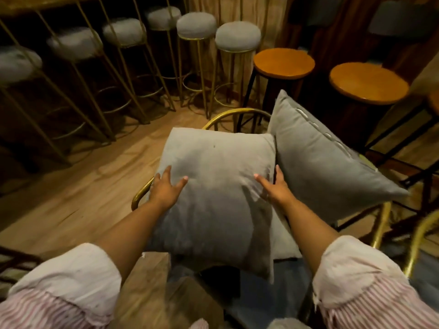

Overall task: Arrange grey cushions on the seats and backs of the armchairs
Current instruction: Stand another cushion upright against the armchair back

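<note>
Near grey cushion (pixel 213 200) lies over gold armchair frame (pixel 228 115), hiding seat; only curved rail shows at back and left. Second grey cushion (pixel 325 162) leans just beside it on right, button row partly blurred. Pale layer under near cushion unclear. Left hand (pixel 166 188) flat on cushion's left edge, fingers spread. Right hand (pixel 275 186) presses right edge, fingers splayed, some tucked between cushions, hidden. Grey-topped bar stools (pixel 237 36) behind, left ones blurred.
</note>
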Demonstrator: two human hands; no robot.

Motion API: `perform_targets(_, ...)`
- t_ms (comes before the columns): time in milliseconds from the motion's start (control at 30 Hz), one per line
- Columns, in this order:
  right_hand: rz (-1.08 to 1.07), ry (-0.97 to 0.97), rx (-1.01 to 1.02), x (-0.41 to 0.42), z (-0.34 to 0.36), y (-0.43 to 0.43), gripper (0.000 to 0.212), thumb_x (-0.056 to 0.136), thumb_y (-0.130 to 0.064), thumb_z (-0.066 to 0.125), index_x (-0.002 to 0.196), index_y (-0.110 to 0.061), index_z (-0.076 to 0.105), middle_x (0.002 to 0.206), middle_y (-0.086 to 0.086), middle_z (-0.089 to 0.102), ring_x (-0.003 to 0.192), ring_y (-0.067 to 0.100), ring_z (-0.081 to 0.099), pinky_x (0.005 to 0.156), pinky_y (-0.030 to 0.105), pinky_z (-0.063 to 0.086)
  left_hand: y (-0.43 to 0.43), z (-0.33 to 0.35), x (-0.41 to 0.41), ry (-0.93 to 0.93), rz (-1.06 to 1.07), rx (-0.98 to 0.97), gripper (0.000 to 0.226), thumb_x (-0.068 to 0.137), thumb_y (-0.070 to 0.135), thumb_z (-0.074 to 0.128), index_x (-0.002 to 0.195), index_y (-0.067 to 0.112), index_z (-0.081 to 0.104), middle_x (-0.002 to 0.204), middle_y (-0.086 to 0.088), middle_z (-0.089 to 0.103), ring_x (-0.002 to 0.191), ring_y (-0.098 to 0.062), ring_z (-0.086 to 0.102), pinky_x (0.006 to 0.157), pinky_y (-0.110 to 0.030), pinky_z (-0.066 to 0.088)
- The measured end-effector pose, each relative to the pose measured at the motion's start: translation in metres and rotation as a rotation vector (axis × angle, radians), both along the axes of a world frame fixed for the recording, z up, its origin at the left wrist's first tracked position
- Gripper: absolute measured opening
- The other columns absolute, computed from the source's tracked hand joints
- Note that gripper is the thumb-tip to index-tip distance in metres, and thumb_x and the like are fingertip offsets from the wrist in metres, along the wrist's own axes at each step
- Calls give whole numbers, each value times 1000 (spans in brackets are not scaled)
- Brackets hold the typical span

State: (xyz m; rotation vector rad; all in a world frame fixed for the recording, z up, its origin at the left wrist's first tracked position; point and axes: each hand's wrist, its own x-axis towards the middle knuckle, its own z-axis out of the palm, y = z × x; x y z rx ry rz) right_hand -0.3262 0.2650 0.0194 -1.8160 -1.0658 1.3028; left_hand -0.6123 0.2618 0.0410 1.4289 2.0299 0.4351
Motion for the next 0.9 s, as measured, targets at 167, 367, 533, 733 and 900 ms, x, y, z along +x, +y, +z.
perform_targets(167,-31,-43,-34,-9,-29,22,101,76,-52,69,152,-34,4,160,9,9,145,33,16,115,44,23,32,-29,-18,8,41,-83,77,89,59,43,152,32,9,159,-18,11,145,-40,19,114,-48,23)
perform_targets(367,-62,-60,-56,-20,-50,23,108,71,-58,70,148,-45,-3,161,4,5,145,33,16,115,49,23,64,-54,-42,-89,-10,-125,86,80,68,49,148,46,2,160,-17,8,146,-39,16,117,-50,19)
perform_targets(533,-105,-68,-68,-29,-54,21,113,60,-69,67,145,-52,-6,161,2,7,145,32,19,115,48,23,82,-61,-63,-259,-19,-114,111,55,82,52,149,42,6,159,-9,20,145,-28,25,119,-42,21)
perform_targets(733,-182,-27,-42,-34,-53,19,109,67,-59,70,148,-46,-3,160,0,16,143,27,25,113,39,26,100,-76,-77,-489,27,-139,105,70,68,62,151,33,7,158,1,25,143,-23,30,118,-43,24)
perform_targets(900,-269,8,37,-39,-37,13,98,77,-42,72,151,-35,9,157,-5,24,139,20,33,98,23,29,99,-65,-77,-553,45,-53,99,60,70,67,145,32,31,147,0,46,132,-27,46,112,-45,35)
